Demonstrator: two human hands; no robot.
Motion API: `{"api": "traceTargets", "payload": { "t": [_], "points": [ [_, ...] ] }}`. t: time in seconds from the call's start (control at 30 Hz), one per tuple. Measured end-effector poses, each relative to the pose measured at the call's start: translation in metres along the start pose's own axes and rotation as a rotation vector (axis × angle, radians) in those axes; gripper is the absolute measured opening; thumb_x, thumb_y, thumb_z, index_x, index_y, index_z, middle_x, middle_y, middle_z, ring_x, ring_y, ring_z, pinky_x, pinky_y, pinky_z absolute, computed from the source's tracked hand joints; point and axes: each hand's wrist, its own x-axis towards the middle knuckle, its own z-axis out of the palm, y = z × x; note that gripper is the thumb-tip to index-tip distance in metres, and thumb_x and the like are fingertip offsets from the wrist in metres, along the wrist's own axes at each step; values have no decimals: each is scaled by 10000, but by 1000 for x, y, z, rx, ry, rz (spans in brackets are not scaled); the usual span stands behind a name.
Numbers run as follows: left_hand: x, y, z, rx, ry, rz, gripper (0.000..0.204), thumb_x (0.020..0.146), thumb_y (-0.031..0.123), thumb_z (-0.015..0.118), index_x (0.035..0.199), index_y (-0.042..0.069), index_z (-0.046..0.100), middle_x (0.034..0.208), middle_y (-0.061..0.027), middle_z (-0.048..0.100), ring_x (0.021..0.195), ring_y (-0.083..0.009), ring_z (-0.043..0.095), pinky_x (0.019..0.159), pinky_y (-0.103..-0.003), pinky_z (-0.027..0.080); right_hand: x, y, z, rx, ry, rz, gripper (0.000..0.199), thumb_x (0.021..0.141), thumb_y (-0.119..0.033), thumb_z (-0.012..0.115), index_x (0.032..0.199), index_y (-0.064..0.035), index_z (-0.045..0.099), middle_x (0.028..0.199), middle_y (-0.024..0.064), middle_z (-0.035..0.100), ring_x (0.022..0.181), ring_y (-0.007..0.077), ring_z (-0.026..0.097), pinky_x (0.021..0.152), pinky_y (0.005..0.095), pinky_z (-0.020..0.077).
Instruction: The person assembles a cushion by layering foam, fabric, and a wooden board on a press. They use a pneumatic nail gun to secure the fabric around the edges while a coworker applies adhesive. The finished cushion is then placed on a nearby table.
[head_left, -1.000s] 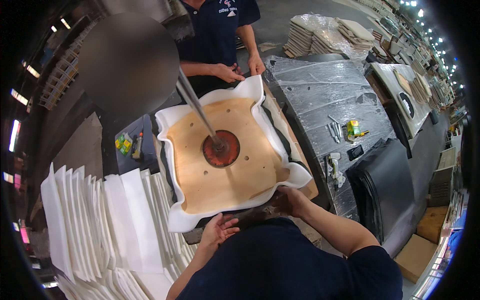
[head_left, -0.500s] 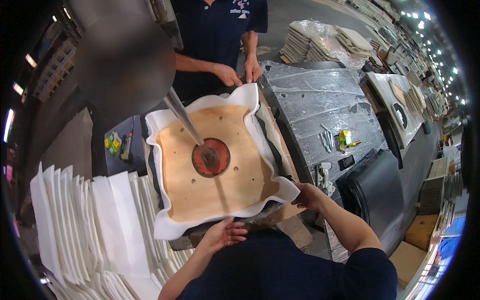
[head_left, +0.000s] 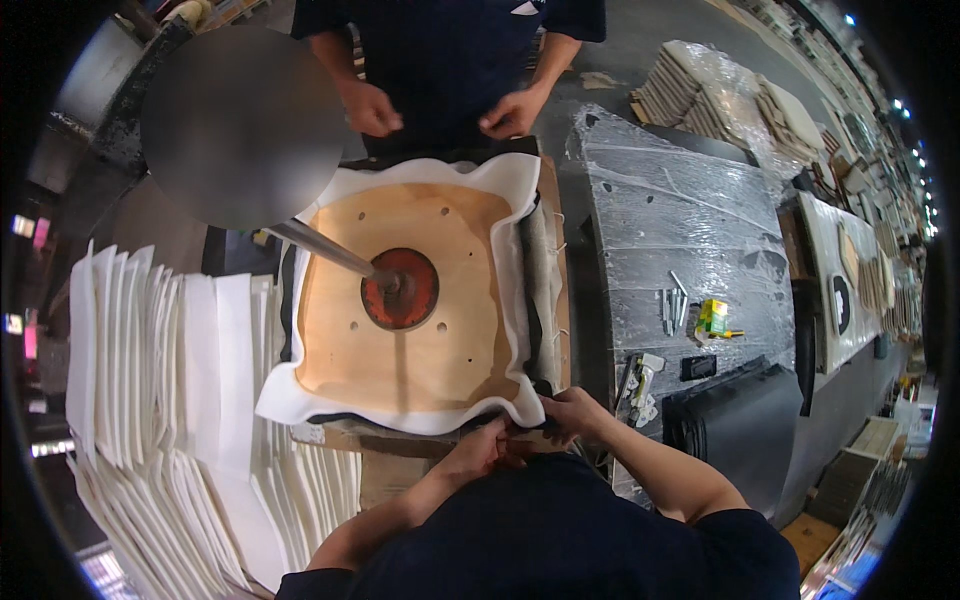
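Gripping the near edge of the white fabric point(head_left: 300, 400), the left hand point(head_left: 485, 450) and the right hand point(head_left: 572, 412) sit close together at the front of the counter point(head_left: 420, 445). Both have their fingers closed on the fabric hem, pinching it. The fabric lies under a square plywood board point(head_left: 400, 300), and its edges curl up around the board on all sides. A red round disc point(head_left: 400, 288) with a metal rod point(head_left: 320, 250) presses on the board's middle. Stacks of white sheets point(head_left: 170, 400) stand just to the left. On the far side, another person's two hands point(head_left: 440, 108) hover near the fabric's far edge.
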Motion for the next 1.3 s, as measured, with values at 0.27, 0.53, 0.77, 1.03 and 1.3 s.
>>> {"api": "traceTargets", "payload": {
  "t": [0.27,0.53,0.77,1.03,1.3],
  "points": [
    [17,-2,37,29,458,-23,613,1114,623,472,1177,52,686,847,-76,718,636,-202,689,530,-349,519,19,0,-11,-14,-104,48,647,1107,-554,590,1002,70,724,685,107,698,515,217,679,454,357,522],
    [36,-8,45,-78,527,200,498,1089,450,550,780,60,581,542,-38,458,418,-184,445,449,-375,363,43,24,-16,-198,-123,-387,241,1050,-250,634,1245,-108,646,655,103,617,503,215,597,492,388,476],
    [43,-9,49,-95,486,328,513,1089,430,531,715,78,524,491,-53,397,368,-217,400,435,-406,353,-25,-22,-8,153,84,-53,446,1091,-442,652,814,-95,605,559,-15,459,413,119,399,405,323,269],
    [32,0,40,160,380,312,564,1127,529,537,839,55,636,632,-47,583,500,-162,535,470,-341,421,-1,1,-22,379,69,-149,423,1094,-473,664,885,-106,636,637,-49,474,488,88,411,445,286,295],
    [-162,-3,-124,107,752,312,401,1050,430,699,1186,54,714,1030,-111,758,789,-213,732,676,-348,609,-2,17,-11,546,152,-201,436,1120,-489,596,954,-88,641,703,40,608,523,189,578,480,342,465]
  ]
}}
